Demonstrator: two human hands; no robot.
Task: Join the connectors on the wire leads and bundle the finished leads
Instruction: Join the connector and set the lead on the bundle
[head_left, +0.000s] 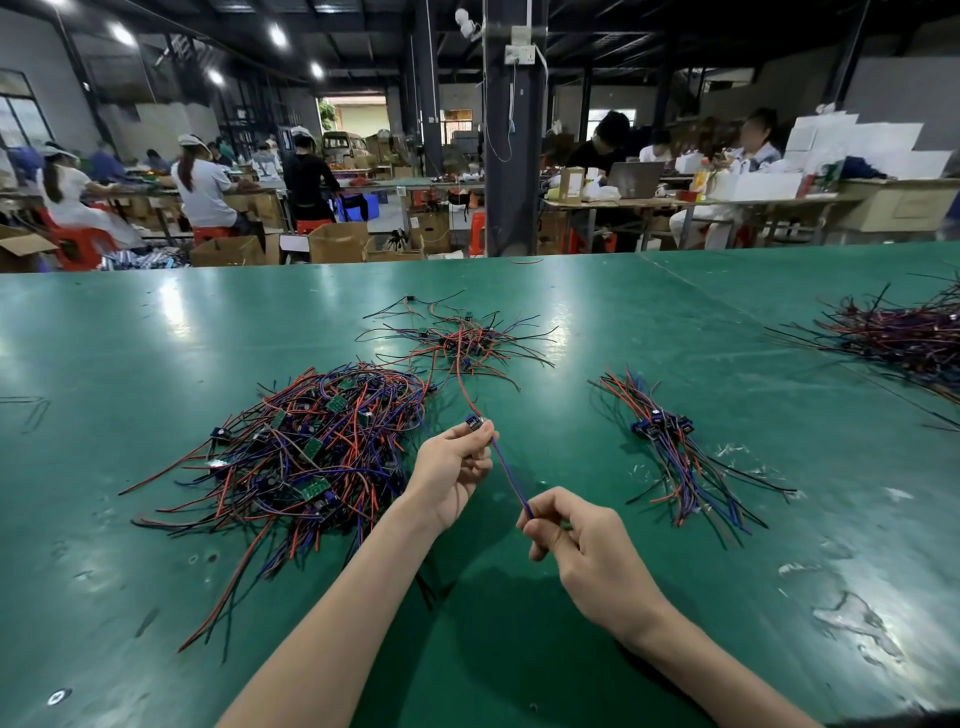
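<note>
Sitting left on the glossy green tabletop (156, 338): big tangled heap of red, blue and black wire leads with small green circuit boards (311, 447). Left hand (457, 467) just right of it, fingertips pinching a small blue plastic connector (474, 422); a red wire runs from it back to a looser scatter of red and black leads (462, 343) behind. Thin blue wire lead (511, 480) stretched straight between the hands; right hand (582, 545) pinches its lower end, other fingers curled. Further right: fanned bundle of leads with blue connectors grouped together (670, 441), lying flat. Far right: dark heap of more leads (904, 332).
</note>
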